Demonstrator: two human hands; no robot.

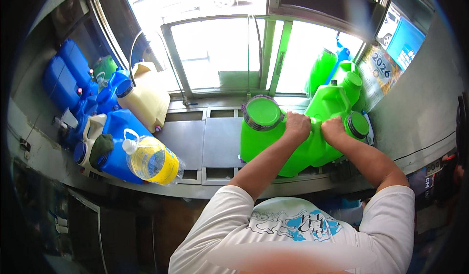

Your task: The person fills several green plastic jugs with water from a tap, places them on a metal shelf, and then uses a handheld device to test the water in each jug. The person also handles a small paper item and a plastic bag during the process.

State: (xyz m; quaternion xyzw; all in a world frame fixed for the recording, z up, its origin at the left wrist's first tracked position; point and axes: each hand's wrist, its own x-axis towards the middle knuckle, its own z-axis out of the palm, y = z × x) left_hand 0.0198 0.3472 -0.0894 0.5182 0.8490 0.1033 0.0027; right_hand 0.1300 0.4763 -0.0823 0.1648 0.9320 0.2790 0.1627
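Observation:
Just right of the middle, several bright green plastic jugs stand close together on the metal counter. My left hand (297, 125) is closed around the handle of the front left green jug (253, 145), whose wide green lid (262, 112) has dark and purple wrapping around its rim. Beside it, my right hand (332, 130) grips what looks like the handle of the front right green jug (326, 155). That jug's round green lid (358, 124) is near my right wrist. My fingers hide both handles.
Blue jugs (119, 136), a cream jug (146, 101) and a clear bottle with a yellow label (155, 162) occupy the counter's left side. Thin hoses (249, 54) hang by the window. More green containers (324, 68) stand behind at right. The metal counter (183, 136) has slots.

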